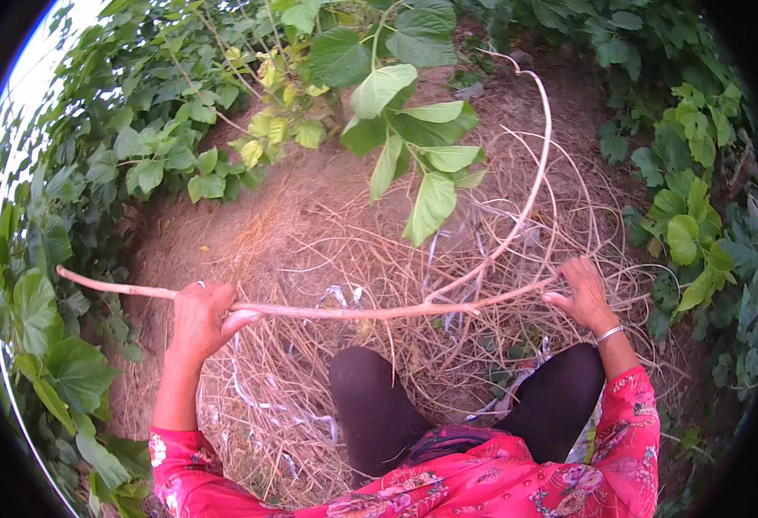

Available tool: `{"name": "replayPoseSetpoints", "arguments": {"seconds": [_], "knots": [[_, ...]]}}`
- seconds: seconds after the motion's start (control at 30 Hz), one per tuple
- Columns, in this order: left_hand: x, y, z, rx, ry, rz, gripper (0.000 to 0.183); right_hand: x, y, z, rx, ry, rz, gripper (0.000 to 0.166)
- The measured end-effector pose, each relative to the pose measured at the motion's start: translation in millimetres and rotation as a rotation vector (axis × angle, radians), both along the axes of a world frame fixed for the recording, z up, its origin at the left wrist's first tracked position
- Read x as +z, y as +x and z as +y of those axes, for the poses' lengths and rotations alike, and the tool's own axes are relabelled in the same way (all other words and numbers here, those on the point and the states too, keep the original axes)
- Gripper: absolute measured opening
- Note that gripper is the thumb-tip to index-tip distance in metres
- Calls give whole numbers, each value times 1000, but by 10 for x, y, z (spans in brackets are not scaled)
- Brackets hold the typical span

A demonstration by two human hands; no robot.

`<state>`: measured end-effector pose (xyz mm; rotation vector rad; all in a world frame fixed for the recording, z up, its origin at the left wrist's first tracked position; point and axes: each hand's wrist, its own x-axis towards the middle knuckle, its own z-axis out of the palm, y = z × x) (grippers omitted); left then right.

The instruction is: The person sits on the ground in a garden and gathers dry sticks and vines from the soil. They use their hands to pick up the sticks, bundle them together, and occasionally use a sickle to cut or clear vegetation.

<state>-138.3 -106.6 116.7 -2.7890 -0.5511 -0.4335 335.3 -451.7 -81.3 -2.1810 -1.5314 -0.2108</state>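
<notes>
A long, bare, forked wooden branch [346,313] lies across the view in front of my knees. My left hand [205,315] is closed around its thicker part, and the cut end sticks out to the left. Near the other end, my right hand [579,291] pinches the thinner straight arm of the branch between thumb and fingers. Between my hands the branch forks, and a curved side shoot [534,188] rises from the fork and bends away to the upper right. Beneath the branch lies a tangle of dry, thin twigs [379,259].
Leafy green plants [74,213] stand on the left, with more foliage [683,226] on the right. A leafy shoot [434,155] hangs over the bare soil [236,201] ahead. Pale strips [269,406] are mixed into the twigs by my knees.
</notes>
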Motion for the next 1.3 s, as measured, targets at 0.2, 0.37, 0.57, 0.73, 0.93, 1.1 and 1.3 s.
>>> {"name": "replayPoseSetpoints", "arguments": {"seconds": [0.2,0.37,0.57,0.73,0.93,1.1,1.3], "knots": [[149,-167,212,-54,167,-6,52,75,-339,25,18,-61,161,61],[-208,-263,391,17,90,69,53,-10,-416,-11,41,59,-105,59],[-1270,-182,194,117,-381,220,57,-157,-255,50,22,-43,-40,44],[-1770,-218,32,172,-560,234,56,-353,-147,28,60,-327,-164,33],[-1806,-883,352,283,-298,87,56,-501,-44,117,78,-409,-160,28],[-1971,-1126,520,289,-345,222,56,-525,-79,365,125,-353,-230,29],[-2121,-1252,562,336,-408,311,60,-596,15,446,164,-394,-110,48]]}}
